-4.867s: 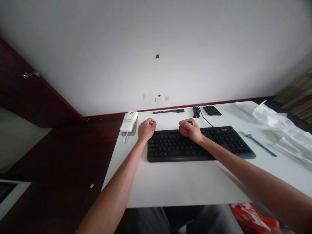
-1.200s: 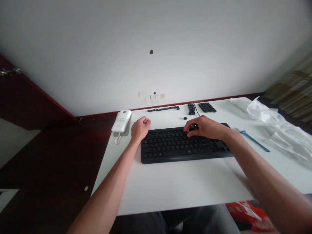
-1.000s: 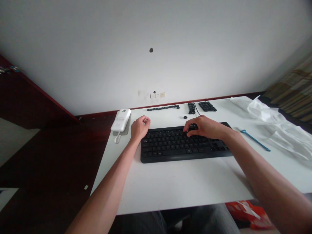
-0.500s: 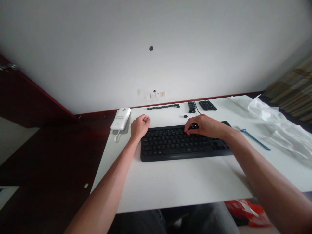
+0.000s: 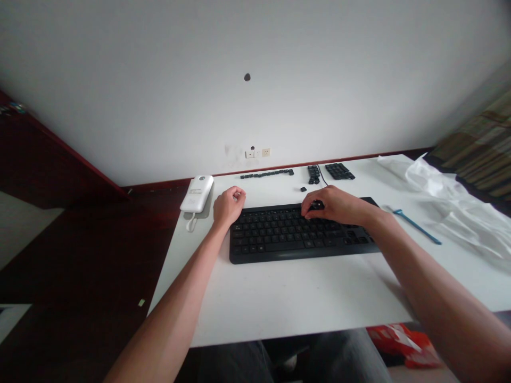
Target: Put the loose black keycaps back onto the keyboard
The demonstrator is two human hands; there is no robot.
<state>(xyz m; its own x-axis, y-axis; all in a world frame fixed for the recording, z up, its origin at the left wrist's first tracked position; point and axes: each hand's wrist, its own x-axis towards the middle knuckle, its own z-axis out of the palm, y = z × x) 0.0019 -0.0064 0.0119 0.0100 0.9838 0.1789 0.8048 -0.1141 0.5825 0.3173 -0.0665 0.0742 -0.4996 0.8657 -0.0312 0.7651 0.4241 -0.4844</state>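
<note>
My right hand [image 5: 333,207] curls over the top row of a black computer keyboard [image 5: 297,239], its fingers pinching a small dark keycap [image 5: 317,204]. My left hand [image 5: 229,206] is a loose fist resting on the white table [image 5: 303,298], at the keyboard's upper left corner and beside a white telephone [image 5: 196,194]. Behind the keyboard lie a row of black keycaps [image 5: 266,173], a small stack of them [image 5: 313,174] and a block of them [image 5: 339,171]. One lone keycap [image 5: 303,189] sits nearer my right hand.
A black cable [image 5: 323,181] runs from the keyboard's back edge toward the wall. A blue plastic strip [image 5: 417,227] and a crumpled white plastic sheet [image 5: 451,205] lie to the right. The table's left edge drops to a dark floor. A red packet [image 5: 399,346] lies below.
Since the oldest frame, my right hand has flattened out over the keyboard's top row and a lone keycap has appeared on the table. Over the last second, the hands have barely moved.
</note>
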